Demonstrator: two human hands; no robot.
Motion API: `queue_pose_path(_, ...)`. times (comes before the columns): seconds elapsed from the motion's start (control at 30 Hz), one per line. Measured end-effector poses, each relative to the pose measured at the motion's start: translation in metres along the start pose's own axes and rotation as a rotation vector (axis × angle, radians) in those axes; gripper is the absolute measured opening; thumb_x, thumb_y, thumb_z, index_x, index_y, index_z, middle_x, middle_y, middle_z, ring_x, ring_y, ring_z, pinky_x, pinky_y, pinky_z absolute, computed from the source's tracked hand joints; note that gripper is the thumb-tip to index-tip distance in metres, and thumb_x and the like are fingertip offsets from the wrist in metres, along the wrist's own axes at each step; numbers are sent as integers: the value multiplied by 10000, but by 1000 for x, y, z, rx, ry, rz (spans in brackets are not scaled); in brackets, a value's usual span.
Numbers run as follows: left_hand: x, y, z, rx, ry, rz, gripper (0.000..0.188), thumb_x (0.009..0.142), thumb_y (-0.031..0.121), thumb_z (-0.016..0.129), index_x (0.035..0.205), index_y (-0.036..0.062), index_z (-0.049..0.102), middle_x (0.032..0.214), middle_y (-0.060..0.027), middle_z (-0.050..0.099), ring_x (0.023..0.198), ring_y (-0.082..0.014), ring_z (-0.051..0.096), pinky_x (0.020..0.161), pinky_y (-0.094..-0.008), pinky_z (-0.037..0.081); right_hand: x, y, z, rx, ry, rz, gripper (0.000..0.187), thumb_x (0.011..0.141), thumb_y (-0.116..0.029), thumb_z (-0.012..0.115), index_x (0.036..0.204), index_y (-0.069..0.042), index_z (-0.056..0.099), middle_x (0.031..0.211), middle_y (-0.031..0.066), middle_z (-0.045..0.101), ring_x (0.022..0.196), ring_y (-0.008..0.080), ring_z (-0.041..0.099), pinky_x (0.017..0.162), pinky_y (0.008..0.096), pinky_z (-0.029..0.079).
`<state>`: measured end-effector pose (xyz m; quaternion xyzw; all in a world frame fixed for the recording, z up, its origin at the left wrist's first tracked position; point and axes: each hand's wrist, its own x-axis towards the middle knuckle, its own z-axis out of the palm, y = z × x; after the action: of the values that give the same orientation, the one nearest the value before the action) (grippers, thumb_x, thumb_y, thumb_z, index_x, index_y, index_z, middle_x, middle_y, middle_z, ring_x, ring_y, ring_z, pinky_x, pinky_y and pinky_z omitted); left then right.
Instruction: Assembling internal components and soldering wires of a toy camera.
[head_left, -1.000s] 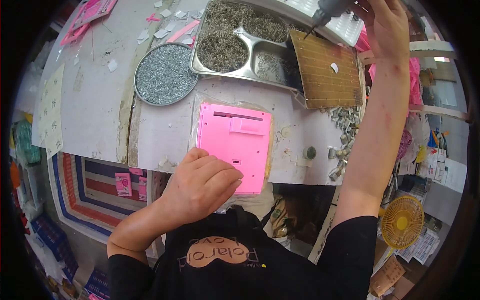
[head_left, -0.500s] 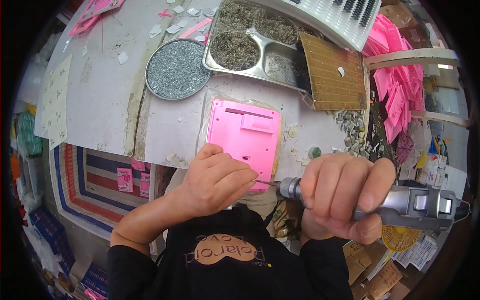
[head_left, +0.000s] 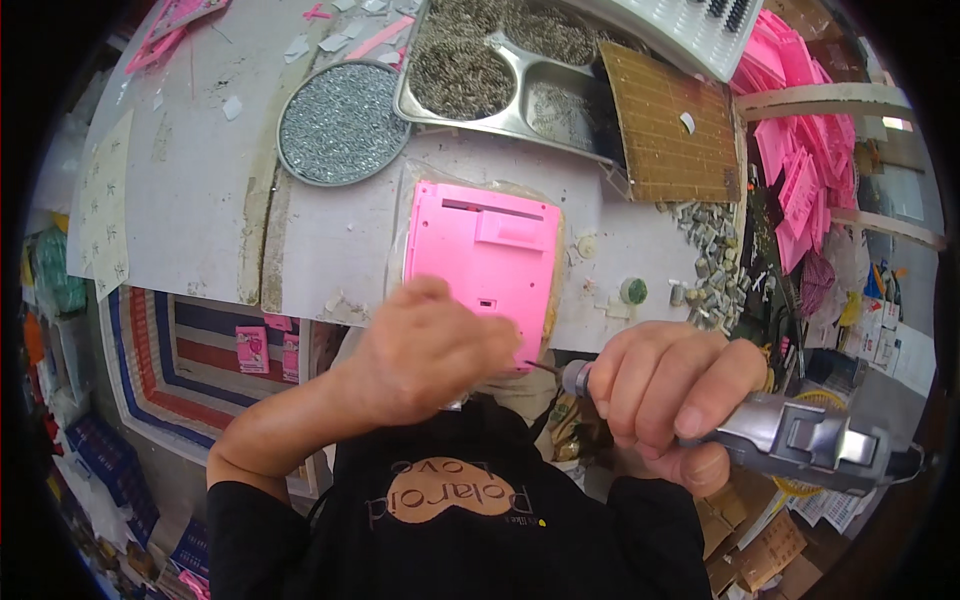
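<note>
A pink plastic case [head_left: 490, 265] lies flat on a padded, plastic-wrapped base [head_left: 556, 290] at the table's near edge. My left hand [head_left: 425, 355], blurred by motion, is closed over the case's lower left part. Its fingertips are near the thin bit; what they pinch, if anything, is too small to make out. My right hand [head_left: 670, 400] wraps round a grey electric screwdriver [head_left: 800, 440], held nearly level, its bit pointing left toward the case's lower right corner.
A round tin of small silvery screws [head_left: 343, 122] stands beyond the case. Right of it is a metal compartment tray [head_left: 510, 118] of small springs, with brown cardboard [head_left: 670, 125] leaning on it. Small metal parts [head_left: 712, 265] lie right; pink panels [head_left: 800, 190] pile up beyond.
My right hand has moved the screwdriver slightly left, its rear end tilting lower. My left hand is now blurred, close to the bit's tip. The table view has shifted slightly.
</note>
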<state>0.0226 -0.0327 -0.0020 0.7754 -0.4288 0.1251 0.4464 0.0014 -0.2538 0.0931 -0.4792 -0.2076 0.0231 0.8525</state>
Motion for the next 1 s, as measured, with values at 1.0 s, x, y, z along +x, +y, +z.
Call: queue_pose_path(1.0, -15, -12, 0, 86, -159, -179, 200, 822, 118, 806, 925, 92, 637, 1241, -32, 724, 1233, -210, 661, 1081, -485, 419, -2, 48, -14, -385, -288, -69, 203, 877, -137, 757, 857, -33, 583, 624, 58, 604, 506, 232, 604, 541, 393, 538)
